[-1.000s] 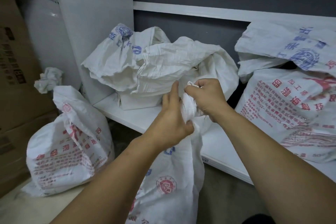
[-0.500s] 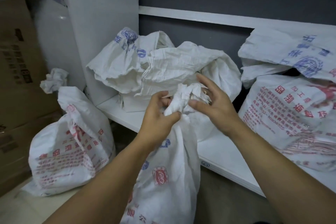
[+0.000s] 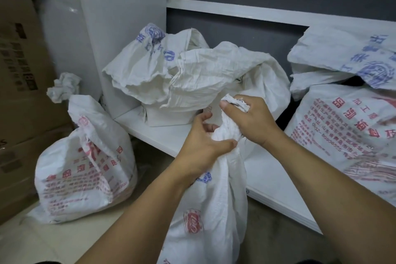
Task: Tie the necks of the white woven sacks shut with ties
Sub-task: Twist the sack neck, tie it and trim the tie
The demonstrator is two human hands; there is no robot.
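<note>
My left grip (image 3: 201, 146) clamps the twisted neck of the crinkled woven sack (image 3: 210, 210); my right grip (image 3: 250, 120) pinches its frayed tip. It stands at 6 o'clock, before a white shelf (image 3: 274, 178).

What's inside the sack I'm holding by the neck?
Nothing inside shows: the left hand and right hand grip the neck of the sack closed, and its white weave covers any contents.

The left forearm (image 3: 137, 208) and right forearm (image 3: 334, 180), filling the lower frame, were bare, as were the left hand (image 3: 203, 146) and right hand (image 3: 250, 122) at centre. Dark clothing (image 3: 308, 262) edged the bottom, barely visible.
</note>
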